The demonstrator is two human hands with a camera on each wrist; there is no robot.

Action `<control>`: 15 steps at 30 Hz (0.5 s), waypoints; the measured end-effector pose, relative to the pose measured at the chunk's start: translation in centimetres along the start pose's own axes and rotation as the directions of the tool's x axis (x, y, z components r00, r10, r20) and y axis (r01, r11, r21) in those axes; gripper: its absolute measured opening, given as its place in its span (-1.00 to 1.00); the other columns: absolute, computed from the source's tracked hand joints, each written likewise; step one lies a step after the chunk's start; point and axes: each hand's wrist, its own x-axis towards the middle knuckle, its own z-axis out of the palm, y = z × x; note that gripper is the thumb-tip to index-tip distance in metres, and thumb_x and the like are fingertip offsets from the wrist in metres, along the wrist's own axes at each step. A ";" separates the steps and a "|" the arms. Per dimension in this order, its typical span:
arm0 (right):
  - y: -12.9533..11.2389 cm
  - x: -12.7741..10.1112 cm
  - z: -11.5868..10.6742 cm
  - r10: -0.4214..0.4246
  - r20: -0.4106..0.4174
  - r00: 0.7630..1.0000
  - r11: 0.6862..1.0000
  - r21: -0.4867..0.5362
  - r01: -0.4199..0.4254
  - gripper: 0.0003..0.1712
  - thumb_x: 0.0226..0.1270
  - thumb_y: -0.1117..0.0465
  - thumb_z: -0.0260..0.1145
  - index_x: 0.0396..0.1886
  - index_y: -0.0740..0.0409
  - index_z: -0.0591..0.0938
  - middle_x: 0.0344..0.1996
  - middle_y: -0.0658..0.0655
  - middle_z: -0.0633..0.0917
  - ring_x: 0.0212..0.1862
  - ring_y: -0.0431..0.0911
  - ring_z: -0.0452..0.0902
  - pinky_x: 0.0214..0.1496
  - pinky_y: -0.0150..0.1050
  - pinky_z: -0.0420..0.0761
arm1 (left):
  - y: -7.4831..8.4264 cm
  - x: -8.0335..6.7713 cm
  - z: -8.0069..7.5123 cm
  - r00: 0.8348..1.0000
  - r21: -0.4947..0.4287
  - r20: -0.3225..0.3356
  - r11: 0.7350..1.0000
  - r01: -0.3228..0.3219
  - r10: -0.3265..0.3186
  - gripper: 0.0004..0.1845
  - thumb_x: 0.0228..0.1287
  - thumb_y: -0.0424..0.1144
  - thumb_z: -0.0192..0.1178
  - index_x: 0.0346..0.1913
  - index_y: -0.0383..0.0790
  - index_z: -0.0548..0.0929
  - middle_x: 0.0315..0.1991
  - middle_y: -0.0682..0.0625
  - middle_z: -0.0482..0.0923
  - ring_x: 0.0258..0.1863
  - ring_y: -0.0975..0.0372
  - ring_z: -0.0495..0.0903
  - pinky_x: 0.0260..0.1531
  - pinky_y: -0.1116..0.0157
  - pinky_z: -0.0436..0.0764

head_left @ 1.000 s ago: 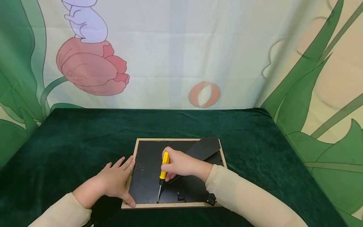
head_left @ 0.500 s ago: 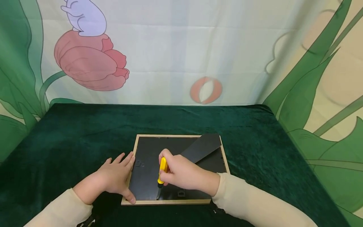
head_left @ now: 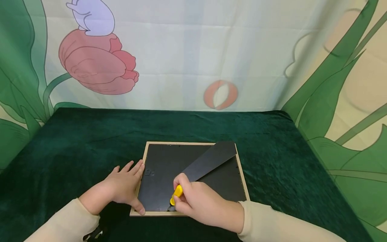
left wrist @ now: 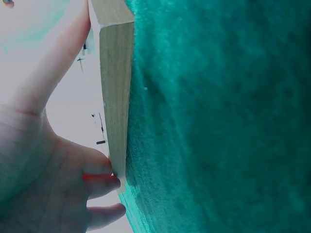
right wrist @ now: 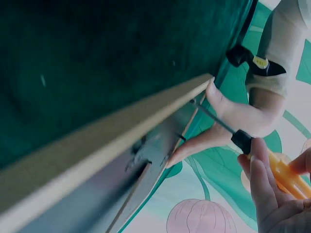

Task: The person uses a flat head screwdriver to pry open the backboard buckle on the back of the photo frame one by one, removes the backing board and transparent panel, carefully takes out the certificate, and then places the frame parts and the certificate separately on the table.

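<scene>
Yellow and black, with a thin metal rod, a screwdriver (head_left: 178, 191) sits in the right hand (head_left: 204, 204). The fingers of that hand are wrapped tight around its yellow handle. It leans, and its tip points down at the inside edge of a flat, pale wooden picture frame (head_left: 178, 143), on the side near the person and close to the left corner. I can't tell just what the tip is touching.

The picture frame lies flat, with its back up, on a surface of soft, dark green cloth (head_left: 99, 134). A smooth black board (head_left: 166, 161) fills the middle of it. On top, a long black flap (head_left: 210, 161) slants from the far right corner toward the right hand.

The left hand (head_left: 123, 189) rests on the left side of the picture frame. Its fingers are spread apart, with the tips on the wood and the thumb on the near corner.

Both arms have cream sleeves (head_left: 68, 220). Behind hangs a pale curtain (head_left: 169, 60) with a big pink flower (head_left: 95, 65) and green leaves (head_left: 320, 95) on it.
</scene>
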 end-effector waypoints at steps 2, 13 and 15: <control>-0.2 -0.4 0.2 -0.005 -0.021 1.000 1.000 -0.016 0.004 -0.74 0.10 0.26 0.10 -0.27 0.09 0.22 -0.77 -0.19 0.31 -0.78 -0.42 0.10 -0.72 -0.62 0.22 | 0.0 0.0 -0.1 1.000 0.003 -0.002 1.000 0.000 0.000 0.46 -0.92 0.52 0.13 0.26 -0.31 0.03 0.29 -0.15 -0.13 0.21 -0.11 -0.14 -0.04 -0.25 -0.11; -0.9 -1.9 1.0 -0.061 -0.097 0.993 0.996 -0.071 0.054 -0.74 0.07 0.28 0.11 -0.28 0.12 0.24 -0.66 -0.14 0.43 -0.77 -0.45 0.05 -0.70 -0.70 0.19 | 0.0 0.1 0.0 1.000 0.014 -0.004 1.000 -0.008 0.008 0.47 -0.94 0.53 0.11 0.26 -0.32 0.05 0.28 -0.16 -0.11 0.21 -0.10 -0.15 -0.04 -0.24 -0.09; -0.6 -1.6 0.8 -0.085 -0.095 0.992 0.992 -0.097 0.076 -0.73 0.06 0.28 0.12 -0.27 0.12 0.24 -0.65 -0.15 0.44 -0.76 -0.46 0.09 -0.68 -0.70 0.20 | 0.0 0.1 0.0 1.000 0.007 -0.007 1.000 -0.015 0.015 0.47 -0.94 0.53 0.11 0.26 -0.32 0.05 0.28 -0.16 -0.12 0.21 -0.10 -0.15 -0.04 -0.24 -0.08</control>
